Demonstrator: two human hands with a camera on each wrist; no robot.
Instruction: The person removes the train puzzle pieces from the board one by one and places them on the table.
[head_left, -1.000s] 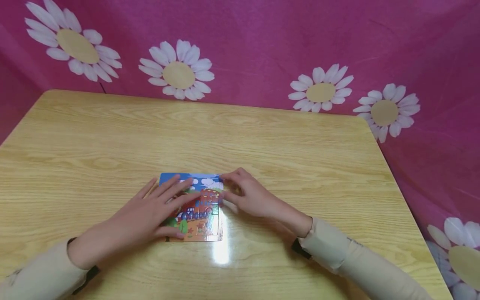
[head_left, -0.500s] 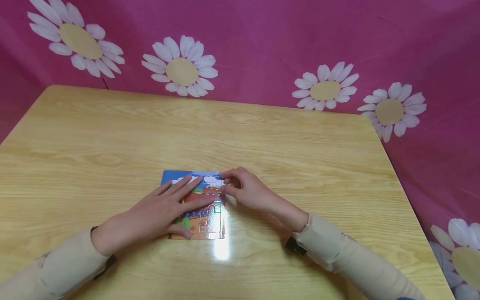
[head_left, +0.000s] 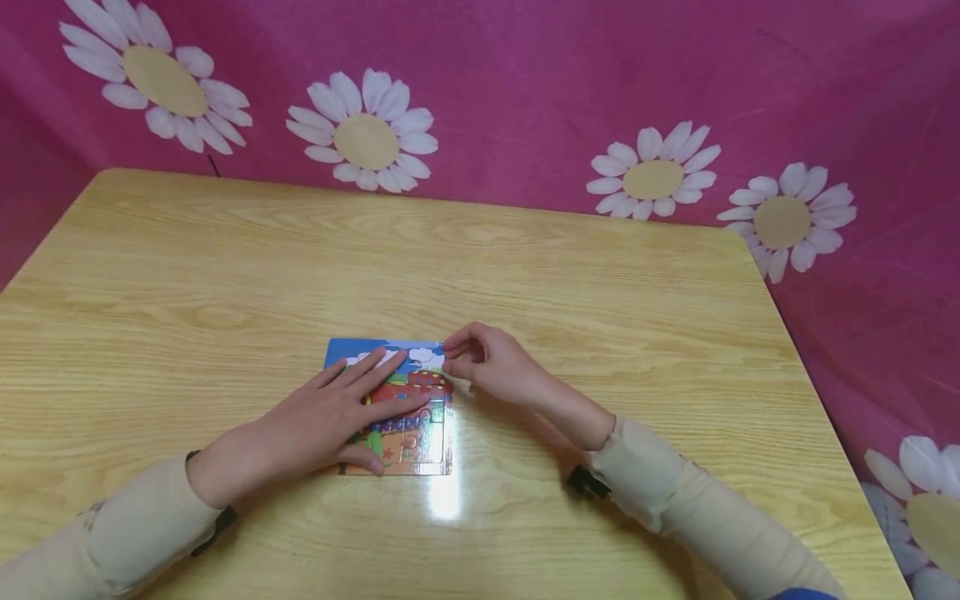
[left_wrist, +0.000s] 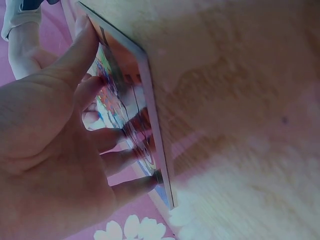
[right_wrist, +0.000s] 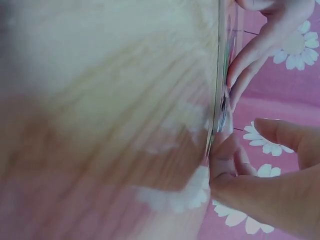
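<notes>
A small rectangular jigsaw puzzle [head_left: 425,446] with a colourful picture and a blue sky lies on the wooden table. My left hand [head_left: 322,425] rests across its left half with fingers spread, covering part of the picture. In the left wrist view, the fingertips [left_wrist: 150,182] touch the puzzle's face and the thumb lies along its near edge. My right hand [head_left: 498,367] is at the puzzle's upper right corner. Seen from the right wrist, bent fingers [right_wrist: 222,165] reach the puzzle's edge [right_wrist: 216,107], while the thumb [right_wrist: 270,131] stands apart from it.
The wood-grain table [head_left: 600,333] stretches around the puzzle, with a light reflection near the puzzle's lower right. Behind hangs a pink cloth [head_left: 510,100] printed with white daisies. A blue edge [head_left: 806,594] shows at the bottom right.
My left hand has slid right over the puzzle and settled flatter on it. My right fingers have shifted slightly up along the right edge toward the corner.
</notes>
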